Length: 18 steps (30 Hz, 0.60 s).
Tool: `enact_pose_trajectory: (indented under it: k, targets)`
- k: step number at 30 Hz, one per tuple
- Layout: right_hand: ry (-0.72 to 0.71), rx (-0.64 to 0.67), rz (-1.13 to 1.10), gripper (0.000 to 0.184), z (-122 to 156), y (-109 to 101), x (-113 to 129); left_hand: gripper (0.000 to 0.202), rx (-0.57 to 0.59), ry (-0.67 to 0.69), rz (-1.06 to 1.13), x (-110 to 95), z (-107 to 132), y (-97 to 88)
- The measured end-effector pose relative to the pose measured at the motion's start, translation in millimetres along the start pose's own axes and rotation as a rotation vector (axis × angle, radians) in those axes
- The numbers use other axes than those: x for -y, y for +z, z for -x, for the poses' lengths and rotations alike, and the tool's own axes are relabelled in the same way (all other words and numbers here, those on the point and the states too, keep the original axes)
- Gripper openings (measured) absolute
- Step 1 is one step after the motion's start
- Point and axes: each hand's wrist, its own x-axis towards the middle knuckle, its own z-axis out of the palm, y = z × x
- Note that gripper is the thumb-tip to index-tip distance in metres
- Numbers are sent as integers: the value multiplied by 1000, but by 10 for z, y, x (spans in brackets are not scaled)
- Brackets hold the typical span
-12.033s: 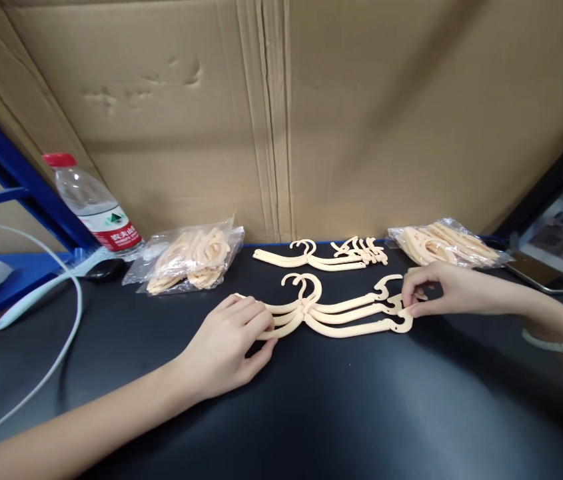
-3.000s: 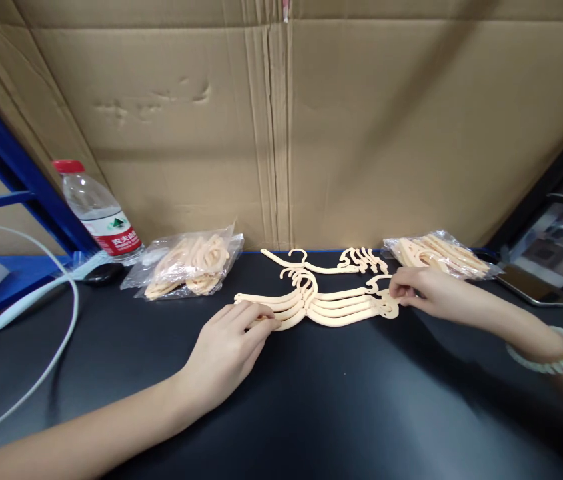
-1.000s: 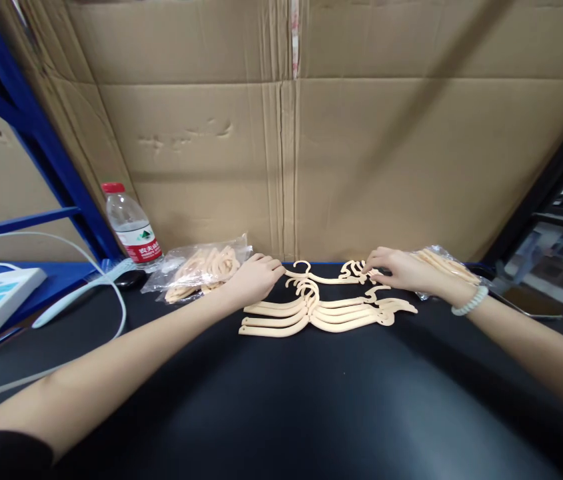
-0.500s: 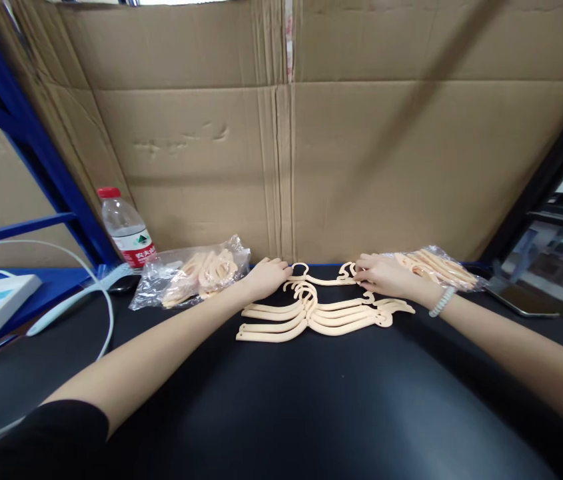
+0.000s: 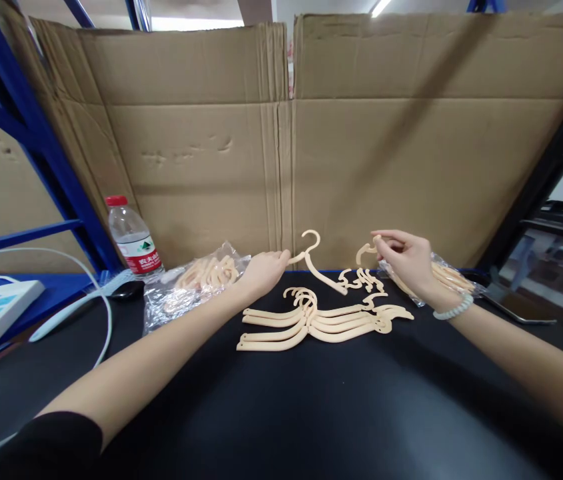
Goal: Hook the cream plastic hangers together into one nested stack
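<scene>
My left hand [image 5: 265, 272] is closed on one arm of a cream plastic hanger [image 5: 317, 273], which is tilted with its hook up and its other arm slanting down to the right. In my right hand [image 5: 405, 261], a small cream hook piece [image 5: 362, 252] is pinched between the fingers, above the table and apart from the hanger. Below both hands lies an overlapping row of several cream hangers [image 5: 281, 335], hooks pointing away from me. A cluster of small S-shaped hook pieces [image 5: 368, 280] rests behind the row's right end.
A clear plastic bag of cream parts [image 5: 206, 277] lies at the left, another bag [image 5: 454, 279] at the right. A red-capped water bottle [image 5: 134, 237] stands by the blue frame [image 5: 46, 157]. White cable [image 5: 104, 297] loops at the left. Cardboard [image 5: 201, 153] walls the back of the black table [image 5: 281, 413].
My left hand has raised the hanger off the table and tilted it. My right hand has lifted away from the cluster with a hook piece. The camera view has tipped up slightly.
</scene>
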Motion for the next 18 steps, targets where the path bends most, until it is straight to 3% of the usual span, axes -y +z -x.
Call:
enact_pose_trajectory:
  k: [5,8,14,18]
  targets:
    - [251,-114,-380,23,12,-130,350,16,-205,-86,119,-95,0,-242]
    - [332,-80,-557,22,107,-183,496,10,-290,-80,238,-171,113,-341]
    - [729,40,-903,20,426,-209,621,18,-311,-29,453,-278,756,-362]
    - [860,109,-1058,20,607,-138,627,20,-313,-60,604,-318,1159,-261]
